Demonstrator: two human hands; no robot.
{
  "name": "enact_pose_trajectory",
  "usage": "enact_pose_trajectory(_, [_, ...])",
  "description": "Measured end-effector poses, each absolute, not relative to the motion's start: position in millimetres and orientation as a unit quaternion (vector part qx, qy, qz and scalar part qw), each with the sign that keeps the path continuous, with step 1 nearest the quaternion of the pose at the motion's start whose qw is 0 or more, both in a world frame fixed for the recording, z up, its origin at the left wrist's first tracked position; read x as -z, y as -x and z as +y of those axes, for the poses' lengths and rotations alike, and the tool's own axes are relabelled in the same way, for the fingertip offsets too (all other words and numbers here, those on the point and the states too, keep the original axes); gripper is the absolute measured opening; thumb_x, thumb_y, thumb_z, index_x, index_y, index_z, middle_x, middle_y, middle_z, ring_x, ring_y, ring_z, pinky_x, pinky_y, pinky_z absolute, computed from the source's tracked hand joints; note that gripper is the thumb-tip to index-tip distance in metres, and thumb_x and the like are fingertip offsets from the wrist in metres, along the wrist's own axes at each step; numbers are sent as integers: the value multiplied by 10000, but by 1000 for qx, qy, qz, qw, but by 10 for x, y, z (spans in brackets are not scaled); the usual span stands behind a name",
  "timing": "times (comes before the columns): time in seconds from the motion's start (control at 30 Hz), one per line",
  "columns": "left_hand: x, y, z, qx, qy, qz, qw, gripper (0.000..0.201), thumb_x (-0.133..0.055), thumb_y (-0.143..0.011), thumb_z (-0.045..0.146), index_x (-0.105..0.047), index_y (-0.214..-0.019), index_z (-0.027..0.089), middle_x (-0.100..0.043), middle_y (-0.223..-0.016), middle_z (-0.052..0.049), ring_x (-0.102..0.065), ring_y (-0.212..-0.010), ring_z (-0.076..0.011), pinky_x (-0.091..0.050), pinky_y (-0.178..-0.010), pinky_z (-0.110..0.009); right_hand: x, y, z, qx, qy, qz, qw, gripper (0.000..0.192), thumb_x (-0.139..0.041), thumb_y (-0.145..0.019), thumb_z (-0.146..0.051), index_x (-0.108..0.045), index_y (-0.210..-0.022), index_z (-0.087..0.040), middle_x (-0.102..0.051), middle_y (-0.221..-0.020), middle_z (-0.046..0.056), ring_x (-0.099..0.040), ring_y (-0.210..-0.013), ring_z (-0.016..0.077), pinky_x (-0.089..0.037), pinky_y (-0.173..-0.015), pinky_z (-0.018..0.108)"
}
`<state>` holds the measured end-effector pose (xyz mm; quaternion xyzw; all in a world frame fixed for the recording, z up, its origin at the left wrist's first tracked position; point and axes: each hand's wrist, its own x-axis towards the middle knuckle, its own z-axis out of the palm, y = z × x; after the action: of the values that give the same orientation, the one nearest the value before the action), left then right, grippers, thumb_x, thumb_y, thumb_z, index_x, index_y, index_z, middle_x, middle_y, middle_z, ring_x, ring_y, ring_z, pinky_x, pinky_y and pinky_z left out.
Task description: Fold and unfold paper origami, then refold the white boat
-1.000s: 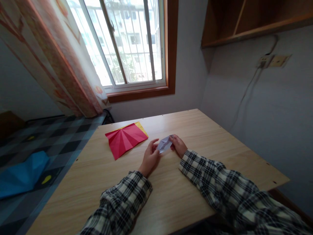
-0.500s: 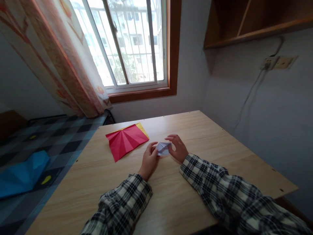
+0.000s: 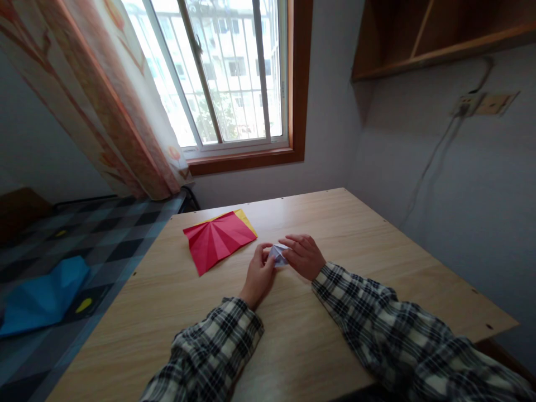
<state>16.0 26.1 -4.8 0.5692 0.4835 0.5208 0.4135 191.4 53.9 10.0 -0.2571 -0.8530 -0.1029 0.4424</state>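
Note:
A small piece of folded white paper (image 3: 278,254) is between my two hands, just above or on the wooden table (image 3: 335,335). My left hand (image 3: 258,273) pinches its left edge between thumb and fingers. On the other side, my right hand (image 3: 305,255) is closed over the paper's right part, its fingers laid across the top and hiding that end. Creases run across the part of the paper that shows.
Creased red paper (image 3: 220,240) lies left of my hands, with yellow paper (image 3: 247,222) beneath it. Blue folded paper (image 3: 48,296) rests on the checkered bed (image 3: 125,234) at the left. A wall with a socket (image 3: 481,104) stands at the right.
My right hand has moved left over the paper, and its raised fingers have come down onto it. The left hand keeps its hold.

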Motion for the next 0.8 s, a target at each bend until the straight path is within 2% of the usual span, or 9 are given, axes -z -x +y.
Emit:
enact_pose_trajectory(0.1, [38, -165, 248, -518, -575, 473, 422, 351, -590, -810, 378, -506, -1098, 195, -641, -805, -12, -604, -740, -157, -461, -678, -272, -107, -1912, 489, 104, 231, -865, 434, 159, -521, -943, -184, -658, -908, -256, -695, -1192, 21, -588, -1161, 190, -418, -962, 391])
enact_pose_trajectory(0.2, [-19, -173, 216, -508, -590, 473, 412, 319, -588, -811, 378, -531, -1069, 198, -648, -806, -9, -603, -742, -157, -462, -691, -274, -96, -1916, 458, 68, 214, -878, 422, 164, -520, -943, -202, -660, -903, -278, -715, -1140, 4, -602, -1145, 180, -430, -961, 384])
enact_pose_trajectory(0.4, [-142, -184, 144, -459, -663, 498, 318, 173, -552, -804, 289, -637, -912, 184, -669, -838, -16, -586, -779, -177, -462, -729, -290, -107, -1908, 421, 55, 222, -874, 428, 143, -518, -918, -219, -647, -897, -275, -738, -1016, 7, -632, -1040, 185, -425, -946, 394])
enact_pose_trajectory(0.57, [-133, -188, 124, -447, -679, 488, 318, 210, -540, -837, 266, -653, -993, 180, -690, -871, -36, -610, -779, -185, -475, -716, -295, -111, -1905, 433, 14, 275, -824, 495, 128, -486, -895, -224, -600, -838, -239, -692, -798, 41, -622, -821, 203, -449, -815, 384])
enact_pose_trajectory(0.7, [-108, -187, 122, -446, -673, 488, 331, 265, -560, -855, 302, -644, -1080, 190, -706, -913, -51, -624, -764, -183, -486, -701, -295, -79, -1909, 465, -51, 383, -753, 533, 122, -482, -893, -275, -566, -815, -231, -651, -759, 53, -588, -751, 211, -457, -723, 357])
enact_pose_trajectory(0.8, [-97, -190, 121, -454, -662, 491, 339, 283, -574, -854, 309, -632, -1106, 192, -707, -935, -59, -639, -784, -186, -498, -700, -298, -70, -1923, 503, -153, 425, -693, 562, 113, -494, -896, -323, -534, -838, -235, -634, -752, 29, -600, -718, 192, -459, -655, 313])
